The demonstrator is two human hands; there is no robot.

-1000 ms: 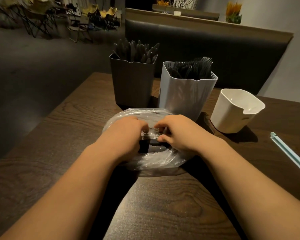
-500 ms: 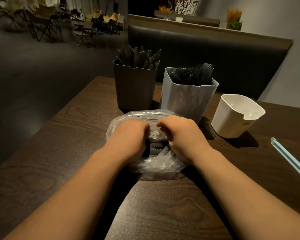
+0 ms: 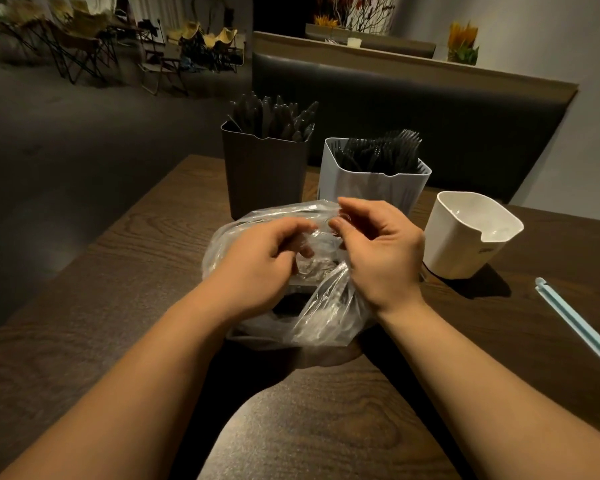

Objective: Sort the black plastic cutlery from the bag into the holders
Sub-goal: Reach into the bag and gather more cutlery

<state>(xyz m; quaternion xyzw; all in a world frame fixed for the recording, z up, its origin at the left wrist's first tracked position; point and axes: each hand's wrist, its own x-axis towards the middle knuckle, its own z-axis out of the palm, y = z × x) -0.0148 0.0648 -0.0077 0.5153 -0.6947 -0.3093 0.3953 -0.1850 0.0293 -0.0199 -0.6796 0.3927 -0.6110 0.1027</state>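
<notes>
The bag (image 3: 321,315) lies on the worktop (image 3: 118,271), just in front of the holders (image 3: 371,192), with dark cutlery (image 3: 286,303) dimly visible inside. Each grip is closed on it: the left hand (image 3: 257,268) and right hand (image 3: 378,258) both pinch the top film. It looks light, limp and slippery. Best taken by the loose mouth, not the bulk.

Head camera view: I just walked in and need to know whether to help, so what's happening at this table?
A person is working at a clear plastic bag lying on the wooden table. The left hand and right hand both pinch its film near the top, apparently opening it. Some black cutlery shows inside. Behind it, the dark holder and the grey holder are already packed with black cutlery; the white holder shows none.
</notes>
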